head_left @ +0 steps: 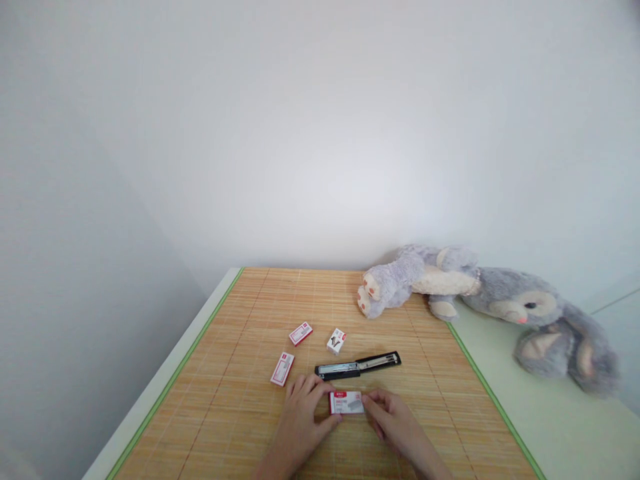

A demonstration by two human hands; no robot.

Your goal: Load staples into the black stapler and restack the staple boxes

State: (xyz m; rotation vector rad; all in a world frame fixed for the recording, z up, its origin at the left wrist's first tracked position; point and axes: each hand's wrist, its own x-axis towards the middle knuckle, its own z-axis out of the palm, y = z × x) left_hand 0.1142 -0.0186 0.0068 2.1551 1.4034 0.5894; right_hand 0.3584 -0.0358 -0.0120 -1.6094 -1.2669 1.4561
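Observation:
A small white and red box (pixel 347 403) lies near the front of the bamboo mat, its printed face up. My left hand (pixel 305 417) holds its left end between thumb and fingers. At the right end, my right hand (pixel 390 417) pinches the box with thumb and index finger, the other fingers curled. Just beyond the box lies a black stapler (pixel 358 366), opened out flat with its metal channel showing. Farther back are a white and red box with a dark picture (pixel 337 341), a red-edged box (pixel 301 333) and another red-edged box (pixel 283 369).
The bamboo mat (pixel 260 300) has green edges and covers much of a pale table (pixel 565 413). A grey plush rabbit (pixel 500 293) lies across the back right. Behind the table stands a white wall (pixel 300 133).

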